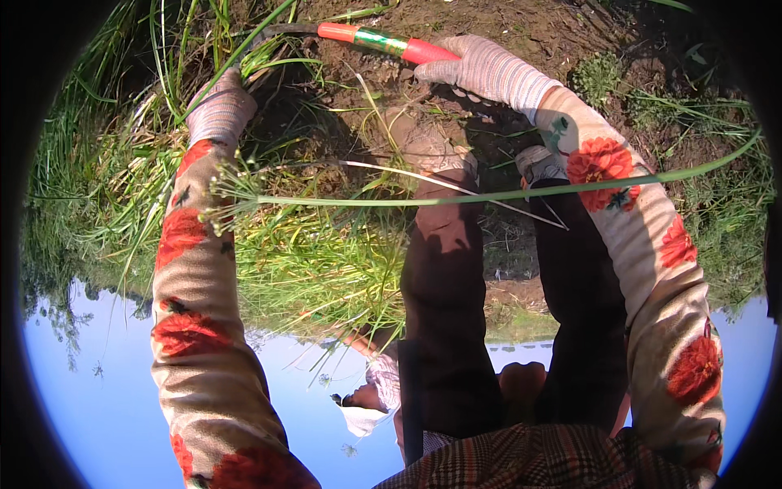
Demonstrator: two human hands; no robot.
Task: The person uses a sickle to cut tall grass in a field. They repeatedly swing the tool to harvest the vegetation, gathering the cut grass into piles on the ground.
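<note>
My right hand (482, 68), in a striped knit glove, grips the red and green handle (382, 41) of a sickle. Its dark metal blade (287, 29) reaches left to the grass beside my other hand, and its far end is hidden among the stems. My left hand (221, 107), gloved the same way, is closed around a bunch of green grass stems (269, 61) at the upper left. Floral sleeves cover both forearms. A long green stem (458, 198) with a spiky seed head (235, 192) crosses the view in front of my legs.
Tall grass (91, 147) stands at the left, and cut or fallen grass (330, 257) lies beside my legs. Bare brown soil (525, 27) spreads around my shoes (540, 165). Another person in a white head covering (361, 420) is bent over at the lower middle. Low weeds (599, 76) grow at the right.
</note>
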